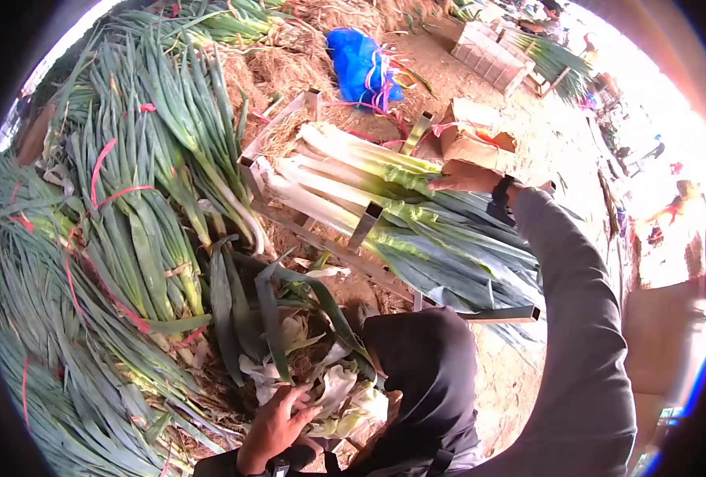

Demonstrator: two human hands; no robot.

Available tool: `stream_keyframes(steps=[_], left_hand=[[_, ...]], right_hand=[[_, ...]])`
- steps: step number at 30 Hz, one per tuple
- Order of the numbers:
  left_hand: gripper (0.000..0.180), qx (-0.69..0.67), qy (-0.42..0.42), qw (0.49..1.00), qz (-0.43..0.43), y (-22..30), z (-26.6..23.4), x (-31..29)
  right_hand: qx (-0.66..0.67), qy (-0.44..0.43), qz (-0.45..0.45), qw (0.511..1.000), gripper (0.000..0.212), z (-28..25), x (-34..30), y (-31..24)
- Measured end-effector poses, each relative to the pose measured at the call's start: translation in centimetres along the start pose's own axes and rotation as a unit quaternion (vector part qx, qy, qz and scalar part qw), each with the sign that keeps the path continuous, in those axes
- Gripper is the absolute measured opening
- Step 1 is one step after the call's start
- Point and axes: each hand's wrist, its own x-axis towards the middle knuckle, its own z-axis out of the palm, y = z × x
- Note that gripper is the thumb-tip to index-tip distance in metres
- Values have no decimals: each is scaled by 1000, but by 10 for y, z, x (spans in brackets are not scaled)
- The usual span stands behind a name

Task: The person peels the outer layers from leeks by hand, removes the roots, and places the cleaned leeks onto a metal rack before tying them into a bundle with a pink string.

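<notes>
Thick leeks (333,187) lie side by side in a metal frame (321,242), white root ends toward the left and green leaves toward the right. My right hand (468,176), with a dark band at the wrist, rests flat on their upper green part, fingers stretched out. Low in the view, my left hand (277,425) is beside a heap of stripped leek leaves (339,393). Its fingers are loosely bent and apart; a long leaf's end comes down near the fingertips, but no grip on it shows.
Bundles of green leeks (130,222) tied with pink string pile up on the left. Beyond the frame are a blue mesh bag (357,67), a cardboard box (476,131) and a pale crate (492,57). Dark cloth (424,374) covers the lower middle.
</notes>
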Motion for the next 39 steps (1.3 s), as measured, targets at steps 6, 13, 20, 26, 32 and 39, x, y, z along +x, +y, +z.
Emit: stream_keyframes(steps=[6, 13, 20, 26, 32, 39], left_hand=[[44, -5, -12, 1000, 4, 7, 2, 7], [43, 58, 31, 996, 53, -2, 9, -5], [37, -45, 135, 989, -27, -21, -3, -30], [41, -115, 127, 984, -55, -38, -8, -54], [43, -174, 41, 980, -90, -22, 4, -35], [41, -170, 42, 979, -105, -32, 5, -19]], right_hand=[[16, -19, -18, 1000, 86, 24, 2, -2], [-116, -20, 9, 993, 80, 28, 21, -10], [254, 104, 31, 961, 57, -9, -33, -19], [68, 105, 189, 974, 56, -48, -111, 67], [35, 76, 170, 982, 49, -29, -141, 72], [-48, 152, 71, 985, 44, 54, -151, 66]])
